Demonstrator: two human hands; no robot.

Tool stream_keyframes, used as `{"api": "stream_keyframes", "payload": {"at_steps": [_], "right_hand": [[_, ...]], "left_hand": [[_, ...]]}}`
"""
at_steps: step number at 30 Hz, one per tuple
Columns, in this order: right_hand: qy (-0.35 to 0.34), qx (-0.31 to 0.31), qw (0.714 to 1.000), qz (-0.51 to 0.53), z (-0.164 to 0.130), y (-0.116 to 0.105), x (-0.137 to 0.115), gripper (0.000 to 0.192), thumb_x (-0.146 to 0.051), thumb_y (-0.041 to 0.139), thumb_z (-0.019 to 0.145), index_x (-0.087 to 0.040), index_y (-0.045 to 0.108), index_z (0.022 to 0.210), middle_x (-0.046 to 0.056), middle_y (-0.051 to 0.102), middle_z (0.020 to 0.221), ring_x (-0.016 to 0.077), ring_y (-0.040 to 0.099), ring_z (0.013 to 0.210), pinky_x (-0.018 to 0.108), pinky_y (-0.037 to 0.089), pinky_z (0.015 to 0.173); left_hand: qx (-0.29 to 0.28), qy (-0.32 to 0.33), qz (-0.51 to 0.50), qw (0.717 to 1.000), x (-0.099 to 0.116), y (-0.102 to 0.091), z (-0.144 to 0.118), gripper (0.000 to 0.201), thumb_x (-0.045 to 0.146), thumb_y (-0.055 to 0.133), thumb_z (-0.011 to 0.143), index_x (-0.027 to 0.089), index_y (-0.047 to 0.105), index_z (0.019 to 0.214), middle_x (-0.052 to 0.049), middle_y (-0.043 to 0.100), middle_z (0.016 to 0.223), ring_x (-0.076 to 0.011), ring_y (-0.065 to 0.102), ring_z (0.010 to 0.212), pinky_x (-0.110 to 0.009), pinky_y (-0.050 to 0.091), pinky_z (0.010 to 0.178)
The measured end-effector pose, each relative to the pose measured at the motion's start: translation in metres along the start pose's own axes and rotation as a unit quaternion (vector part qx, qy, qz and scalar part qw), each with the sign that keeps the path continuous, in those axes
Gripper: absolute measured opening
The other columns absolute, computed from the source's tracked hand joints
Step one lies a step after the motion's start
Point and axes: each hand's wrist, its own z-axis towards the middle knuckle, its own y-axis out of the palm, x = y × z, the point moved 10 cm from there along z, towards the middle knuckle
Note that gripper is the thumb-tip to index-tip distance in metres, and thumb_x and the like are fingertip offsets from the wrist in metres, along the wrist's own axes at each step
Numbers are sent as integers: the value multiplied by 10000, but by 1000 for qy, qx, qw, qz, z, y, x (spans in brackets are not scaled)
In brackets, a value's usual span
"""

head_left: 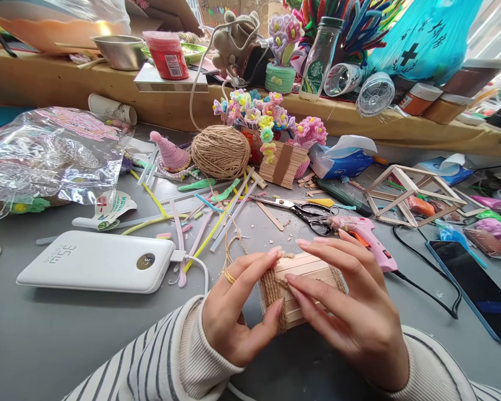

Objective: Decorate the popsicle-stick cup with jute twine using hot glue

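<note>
Both of my hands are closed around a small box of wooden sticks (304, 284) at the near edge of the grey table (45, 334). My left hand (234, 312) pinches its left end, where jute twine is wound around it, thumb in front and fingers over the top. My right hand (350, 312) lies across the right part, fingers spread on the sticks. Just beyond sits a pink glue gun (363, 234), with black scissors (304, 211) behind it. A white power bank (96, 262) lies to my left, and a ball of twine (220, 151) rests farther back.
</note>
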Motion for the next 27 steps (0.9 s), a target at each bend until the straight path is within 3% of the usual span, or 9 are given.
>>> {"api": "stream_keyframes", "payload": {"at_steps": [10,18,27], "right_hand": [[9,-12,1000,1,-6,1,3,233,-122,556,753,-166,638,966,105,572,1168,243,495,1091,514,390,977],[-1,-46,999,10,-23,9,5,421,-148,533,716,-171,572,1135,106,430,1353,285,416,1183,522,374,984],[-13,-59,998,28,-26,15,1,463,-165,544,710,-139,543,1172,112,374,1376,304,366,1212,543,319,1024]], "left_hand": [[-9,0,-6,1000,-1,2,-2,575,66,562,721,124,432,1278,-118,610,1133,-169,572,1032,-269,492,903],[-2,-4,-1,1000,0,1,-1,566,80,556,722,150,446,1272,-117,626,1125,-194,598,1004,-305,516,865],[-2,-1,4,1000,1,0,-1,553,73,564,715,123,458,1255,-118,622,1125,-175,590,1019,-264,497,894]]}}
